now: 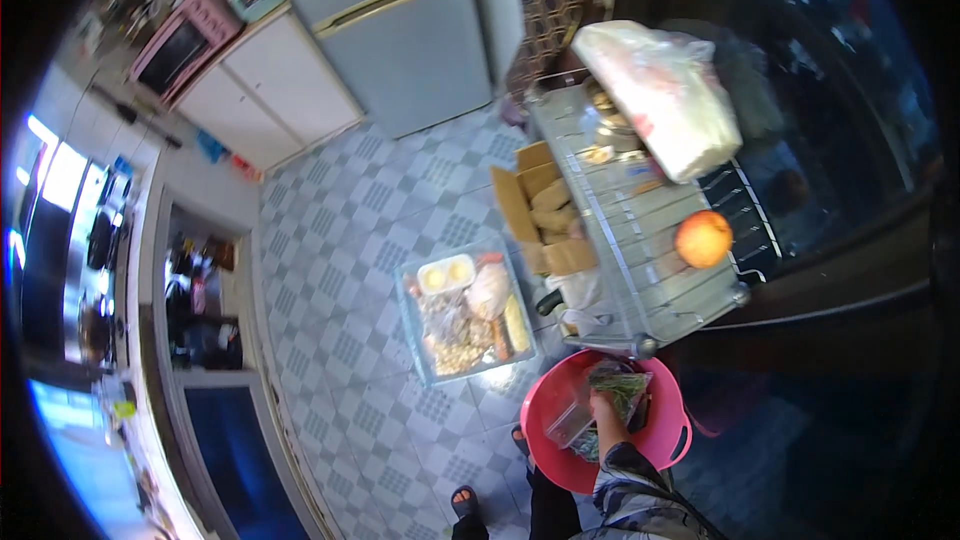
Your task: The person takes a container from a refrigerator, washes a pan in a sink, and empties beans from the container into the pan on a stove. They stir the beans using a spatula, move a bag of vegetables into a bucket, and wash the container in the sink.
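Note:
My right hand point(604, 409) reaches down into a pink plastic basin point(534, 420) on the floor. Its fingers hold a transparent plastic package of green leafy vegetables point(624, 388). More plastic-wrapped items lie beneath it, partly hidden by the hand and forearm. My left hand is out of view. Beside the basin, a transparent bluish plastic bin point(414, 337) sits on the tiles. In it are a white tray with two round yellowish items point(446, 274), a bagged pale item point(489, 291), a corn cob point(516, 322) and other bagged food.
A wire-shelf trolley point(600, 240) carries a white plastic bag point(660, 97) and an orange-red round fruit point(703, 239). An opened cardboard box point(510, 202) stands beside it. Farther off are a refrigerator point(420, 52), a pink oven point(184, 37) and a stove counter point(112, 240).

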Tool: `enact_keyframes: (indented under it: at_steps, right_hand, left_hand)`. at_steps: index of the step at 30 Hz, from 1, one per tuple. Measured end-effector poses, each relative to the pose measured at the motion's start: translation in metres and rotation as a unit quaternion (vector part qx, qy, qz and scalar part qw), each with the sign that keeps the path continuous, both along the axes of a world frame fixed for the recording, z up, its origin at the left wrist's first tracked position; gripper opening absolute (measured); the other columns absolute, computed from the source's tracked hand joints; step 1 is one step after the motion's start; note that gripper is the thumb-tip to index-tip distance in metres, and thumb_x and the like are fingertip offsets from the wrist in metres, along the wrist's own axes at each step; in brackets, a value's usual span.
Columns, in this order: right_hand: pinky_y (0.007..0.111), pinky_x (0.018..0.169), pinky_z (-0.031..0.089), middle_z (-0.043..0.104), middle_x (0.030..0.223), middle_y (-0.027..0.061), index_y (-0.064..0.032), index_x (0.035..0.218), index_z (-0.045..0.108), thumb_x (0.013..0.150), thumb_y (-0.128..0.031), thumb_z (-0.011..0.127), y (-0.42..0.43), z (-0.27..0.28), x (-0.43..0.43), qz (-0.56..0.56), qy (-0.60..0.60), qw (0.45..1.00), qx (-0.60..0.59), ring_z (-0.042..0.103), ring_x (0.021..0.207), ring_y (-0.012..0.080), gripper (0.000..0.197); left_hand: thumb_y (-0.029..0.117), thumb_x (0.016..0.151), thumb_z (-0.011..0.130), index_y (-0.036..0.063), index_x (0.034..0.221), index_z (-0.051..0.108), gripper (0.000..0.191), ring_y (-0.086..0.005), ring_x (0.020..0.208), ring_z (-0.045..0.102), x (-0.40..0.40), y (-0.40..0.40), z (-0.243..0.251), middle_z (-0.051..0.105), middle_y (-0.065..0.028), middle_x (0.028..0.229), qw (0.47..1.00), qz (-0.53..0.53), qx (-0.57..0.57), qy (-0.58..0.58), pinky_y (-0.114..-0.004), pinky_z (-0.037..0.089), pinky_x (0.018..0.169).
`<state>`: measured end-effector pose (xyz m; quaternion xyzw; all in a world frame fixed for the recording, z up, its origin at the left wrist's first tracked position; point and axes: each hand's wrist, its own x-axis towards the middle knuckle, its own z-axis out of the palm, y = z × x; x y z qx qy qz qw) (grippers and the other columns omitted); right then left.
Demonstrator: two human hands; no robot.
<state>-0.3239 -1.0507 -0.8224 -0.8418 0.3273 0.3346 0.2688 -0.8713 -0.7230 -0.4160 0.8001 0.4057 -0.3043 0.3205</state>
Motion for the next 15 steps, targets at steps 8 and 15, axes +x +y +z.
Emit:
enact_keyframes:
  at_steps: [8, 15]
  right_hand:
    - [0.039, 0.075, 0.047, 0.058, 0.099, 0.0200, -0.0041, 0.094, 0.063, 0.079, -0.036, 0.047, 0.017, 0.131, 0.003, 0.161, -0.068, 0.972, -0.157, 0.058, 0.093, 0.0308, 0.038]
    - [0.040, 0.080, 0.044, 0.054, 0.107, 0.0197, -0.0061, 0.098, 0.061, 0.073, -0.035, 0.054, 0.106, 0.311, -0.055, 0.416, -0.244, 0.846, -0.228, 0.055, 0.097, 0.0314, 0.038]
  left_hand:
    - [0.023, 0.079, 0.056, 0.0005, 0.091, 0.061, 0.026, -0.0316, 0.078, 0.060, 0.055, -0.074, 0.064, 0.062, -0.0199, 0.087, 0.978, 0.197, 0.007, -0.074, -0.042, 0.046, 0.065]
    - [0.032, 0.070, 0.064, 0.0127, 0.074, 0.067, 0.020, -0.0238, 0.067, 0.062, -0.036, -0.154, 0.068, 0.063, -0.0084, 0.070, 0.914, 0.383, 0.111, -0.070, -0.033, 0.048, 0.063]
